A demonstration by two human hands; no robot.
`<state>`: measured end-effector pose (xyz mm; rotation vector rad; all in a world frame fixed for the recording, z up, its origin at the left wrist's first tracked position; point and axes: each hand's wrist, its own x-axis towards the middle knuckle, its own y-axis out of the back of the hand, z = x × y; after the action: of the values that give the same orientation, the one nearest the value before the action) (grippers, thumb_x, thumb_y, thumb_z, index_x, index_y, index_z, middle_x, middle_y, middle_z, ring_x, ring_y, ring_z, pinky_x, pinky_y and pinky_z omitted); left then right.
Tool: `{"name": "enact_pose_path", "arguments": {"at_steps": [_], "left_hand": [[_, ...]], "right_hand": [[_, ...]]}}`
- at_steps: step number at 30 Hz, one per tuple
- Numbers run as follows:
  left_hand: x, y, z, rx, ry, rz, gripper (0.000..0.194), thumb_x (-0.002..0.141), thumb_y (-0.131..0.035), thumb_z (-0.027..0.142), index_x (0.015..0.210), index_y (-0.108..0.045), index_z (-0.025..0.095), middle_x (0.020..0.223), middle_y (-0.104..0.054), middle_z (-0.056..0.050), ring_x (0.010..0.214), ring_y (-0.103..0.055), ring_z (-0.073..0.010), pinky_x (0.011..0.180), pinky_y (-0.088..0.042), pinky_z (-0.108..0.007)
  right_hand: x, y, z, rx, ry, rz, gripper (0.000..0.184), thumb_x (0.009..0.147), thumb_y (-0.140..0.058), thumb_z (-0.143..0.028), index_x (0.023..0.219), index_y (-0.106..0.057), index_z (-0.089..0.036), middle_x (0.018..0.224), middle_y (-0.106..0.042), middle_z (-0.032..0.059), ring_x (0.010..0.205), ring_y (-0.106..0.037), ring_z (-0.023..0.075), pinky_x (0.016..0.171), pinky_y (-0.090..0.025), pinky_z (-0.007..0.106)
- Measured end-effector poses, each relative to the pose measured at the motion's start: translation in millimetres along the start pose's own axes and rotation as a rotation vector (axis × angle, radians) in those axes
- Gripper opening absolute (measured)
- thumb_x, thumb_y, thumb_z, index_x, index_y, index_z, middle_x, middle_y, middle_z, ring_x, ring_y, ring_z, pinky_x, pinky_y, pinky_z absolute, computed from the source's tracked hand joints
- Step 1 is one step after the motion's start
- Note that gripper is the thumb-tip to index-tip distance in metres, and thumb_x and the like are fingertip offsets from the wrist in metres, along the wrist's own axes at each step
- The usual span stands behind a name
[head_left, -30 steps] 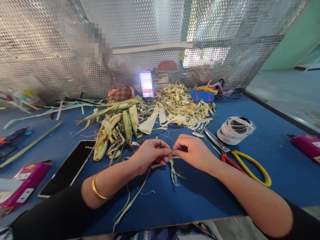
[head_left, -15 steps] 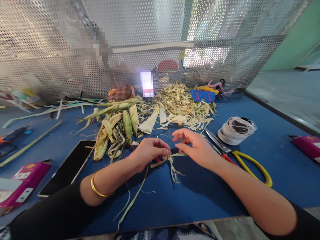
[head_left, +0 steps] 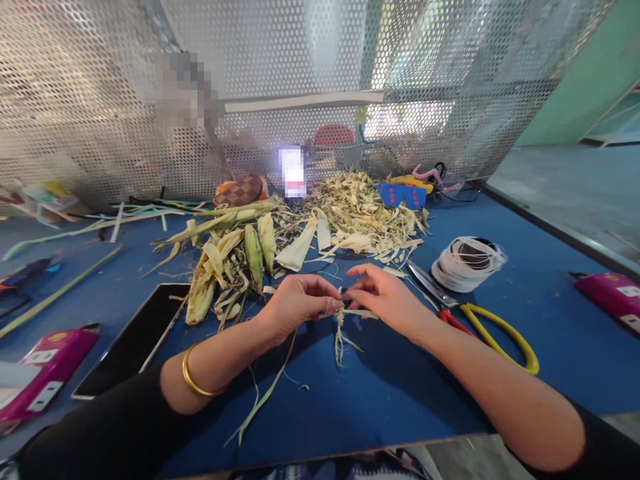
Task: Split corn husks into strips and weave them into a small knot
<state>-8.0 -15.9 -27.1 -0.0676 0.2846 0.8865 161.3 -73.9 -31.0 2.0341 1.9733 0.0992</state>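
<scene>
- Your left hand [head_left: 295, 303] is pinched closed at thumb and forefinger, gripping the top of a small knotted husk bundle [head_left: 340, 323].
- That bundle is in front of you, between your two hands, its frayed ends hanging down above the blue desk [head_left: 380, 407].
- Your right hand [head_left: 393, 301] has just changed most: a second ago its fingertips met your left ones at the knot, then they lifted off and spread, and now they have come back close to the bundle.
- Its grip looks parted, with a gap between thumb and forefinger; whether any finger touches the fine strand above the knot, you cannot tell from here.
- A short husk strip [head_left: 364, 313] sticks out sideways from the bundle, just under your right fingers.
- The hanging ends now drop straighter than before, which suggests a slight turn of the bundle in your left grip.
- For the work in hand, this reads as your left hand doing the holding while your right is free to handle strand or strip.
- Your shears [head_left: 445, 300] and white cord coil [head_left: 465, 265] lie untouched to the right, and the shredded husk heap [head_left: 360, 207] sits beyond your hands.
</scene>
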Motion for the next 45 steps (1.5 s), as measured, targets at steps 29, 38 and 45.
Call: {"name": "enact_pose_path", "arguments": {"at_steps": [29,38,45], "left_hand": [[-4,-5.6,-16,0.808,-0.732,0.329,0.016,0.077,-0.057,0.012,0.080,-0.070,0.020,0.074,-0.071,0.001,0.068,-0.064,-0.0117,0.064,-0.045,-0.020],[-3,-0.4,-17,1.081,-0.987,0.410,0.013,0.084,-0.055,0.018,0.079,-0.067,0.020,0.075,-0.071,0.001,0.068,-0.063,-0.0114,0.063,-0.043,-0.021],[-5,-1.6,-15,1.096,-1.038,0.399,0.015,0.085,-0.053,0.019,0.078,-0.066,0.020,0.073,-0.070,0.001,0.065,-0.061,-0.0109,0.061,-0.042,-0.021]], "right_hand": [[0,-11,5,0.205,0.048,-0.060,0.034,0.067,-0.056,-0.010,0.100,-0.056,-0.019,0.062,-0.058,-0.0053,0.057,-0.053,0.0112,0.059,-0.042,0.026],[2,-10,7,0.073,0.093,-0.057,0.016,0.075,-0.056,-0.022,0.086,-0.069,-0.020,0.069,-0.065,0.0001,0.059,-0.058,0.0145,0.060,-0.046,0.029],[6,-8,14,-0.042,0.155,0.033,0.013,0.075,-0.059,-0.029,0.079,-0.067,-0.019,0.076,-0.063,0.0019,0.057,-0.055,0.0128,0.054,-0.045,0.027]]}}
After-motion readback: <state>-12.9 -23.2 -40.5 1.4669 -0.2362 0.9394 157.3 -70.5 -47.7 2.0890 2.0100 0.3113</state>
